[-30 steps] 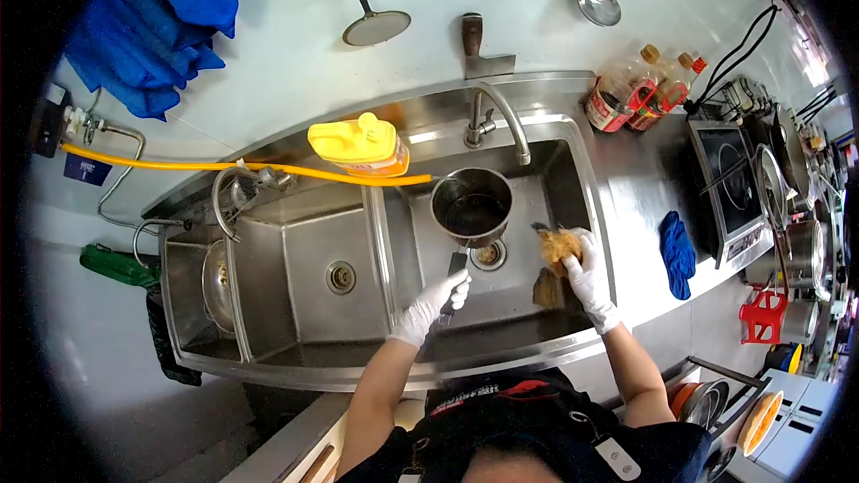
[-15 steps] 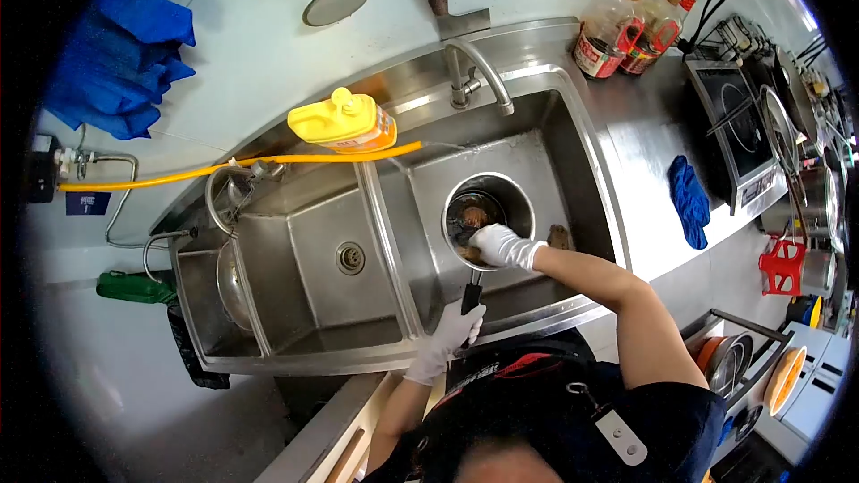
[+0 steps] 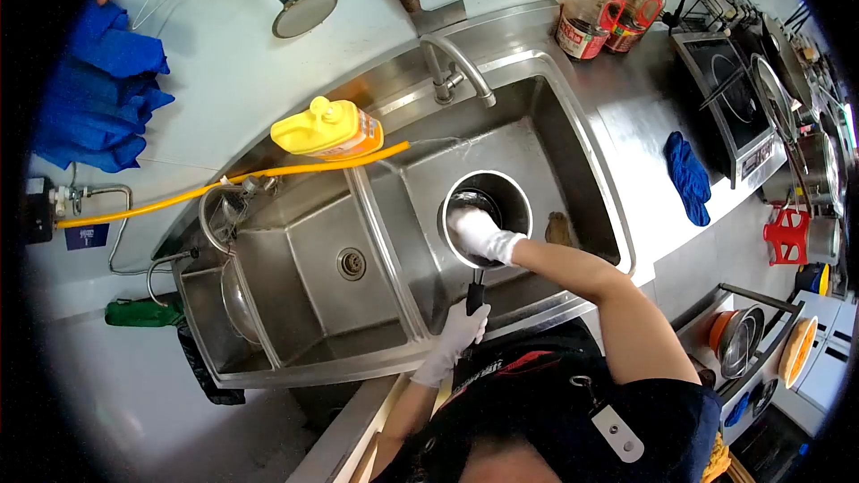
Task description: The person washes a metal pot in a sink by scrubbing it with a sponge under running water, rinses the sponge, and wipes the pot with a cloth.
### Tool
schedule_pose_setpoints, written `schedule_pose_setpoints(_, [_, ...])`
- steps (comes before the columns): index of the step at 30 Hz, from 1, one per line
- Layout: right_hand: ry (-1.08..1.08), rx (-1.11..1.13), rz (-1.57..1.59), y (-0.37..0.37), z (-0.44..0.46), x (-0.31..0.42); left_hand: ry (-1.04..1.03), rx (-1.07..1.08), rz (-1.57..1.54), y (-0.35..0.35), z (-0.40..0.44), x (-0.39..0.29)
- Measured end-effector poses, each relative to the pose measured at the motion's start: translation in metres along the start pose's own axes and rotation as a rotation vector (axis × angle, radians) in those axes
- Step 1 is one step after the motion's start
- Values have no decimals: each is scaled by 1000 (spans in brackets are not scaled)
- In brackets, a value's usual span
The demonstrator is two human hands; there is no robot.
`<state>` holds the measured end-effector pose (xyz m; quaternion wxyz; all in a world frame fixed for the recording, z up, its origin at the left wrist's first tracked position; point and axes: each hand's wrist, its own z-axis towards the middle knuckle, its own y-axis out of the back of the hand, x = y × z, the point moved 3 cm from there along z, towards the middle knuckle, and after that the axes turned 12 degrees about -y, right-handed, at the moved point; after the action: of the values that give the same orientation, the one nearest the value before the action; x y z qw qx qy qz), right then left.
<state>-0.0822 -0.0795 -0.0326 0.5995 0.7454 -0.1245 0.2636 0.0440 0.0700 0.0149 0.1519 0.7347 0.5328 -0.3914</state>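
A deep steel saucepan [image 3: 514, 202] sits in the right basin of the sink [image 3: 420, 186], its black handle [image 3: 476, 293] pointing toward me. My left hand [image 3: 462, 329], in a white glove, is closed around that handle. Inside the pan is my right hand [image 3: 483, 233], also white-gloved, against the left part of the interior. Its fingers are smeared by motion, so I cannot tell whether they hold anything. Dark, shiny liquid or a wet surface shows behind them. To the right of the pan, a brown, rough-looking piece [image 3: 558, 230] lies on the basin floor.
A faucet [image 3: 461, 63] arches over the right basin. A yellow jug [image 3: 329, 129] stands behind the divider, near a yellow hose [image 3: 179, 203]. At the right are sauce bottles [image 3: 586, 18], a blue cloth [image 3: 687, 179] and a cooktop [image 3: 729, 94]. A cleaver [image 3: 425, 4] hangs behind.
My right hand has moved left and slightly up inside the pan. The brown item seen in the pan earlier no longer shows. My left hand stays on the handle; the whole view has shifted slightly.
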Motion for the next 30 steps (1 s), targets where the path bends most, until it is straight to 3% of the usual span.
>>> schedule_pose_setpoints(1, [-105,-97,-182,3,19,-7,-16,-15,18,-1,3,-1])
schedule_pose_setpoints(4, [-3,-89,-451,19,16,-33,-29,-84,7,5,2,-10])
schedule_pose_setpoints(5, [-216,54,-412,16,7,-28,-39,-77,27,5,8,-12])
schedule_pose_setpoints(7, [-184,283,-297,-7,-11,-22,-42,-63,73,7,11,-9])
schedule_pose_setpoints(8, [-372,360,-155,-10,-13,-18,-22,-51,38,7,14,-6])
schedule_pose_setpoints(9, [-297,268,112,-14,-8,-19,0,-39,8,8,14,0])
schedule_pose_setpoints(11, [-653,252,933,-26,16,-32,19,-39,-31,8,17,4])
schedule_pose_setpoints(12, [-696,55,1402,15,15,-12,16,-51,-40,6,19,5])
schedule_pose_setpoints(13, [-797,52,1617,23,21,-15,11,-61,-49,5,21,5])
schedule_pose_setpoints(15, [-706,-146,1520,18,29,-21,0,-56,-47,5,28,-6])
schedule_pose_setpoints(17, [-499,-325,995,13,13,-5,-6,-57,-41,8,39,-13])
schedule_pose_setpoints(19, [-495,-188,801,19,2,5,11,-52,14,8,44,-22])
schedule_pose_setpoints(20, [-461,-268,756,31,1,7,-4,-43,33,7,47,-25])
schedule_pose_setpoints(23, [-580,-386,860,71,16,0,-18,-42,45,0,48,-23])
schedule_pose_setpoints(24, [-760,-558,1067,74,25,-10,-20,-47,41,-6,48,-22])
schedule_pose_setpoints(25, [-834,-576,1303,67,35,-22,-25,-38,8,-9,47,-21])
schedule_pose_setpoints(27, [-814,-483,1269,57,22,-22,-23,-30,-9,-11,48,-15])
schedule_pose_setpoints(28, [-615,-507,1127,50,15,-16,-13,-38,-24,-11,47,-16])
schedule_pose_setpoints(30, [-501,-471,859,42,-3,-2,2,-33,0,-6,50,-23])
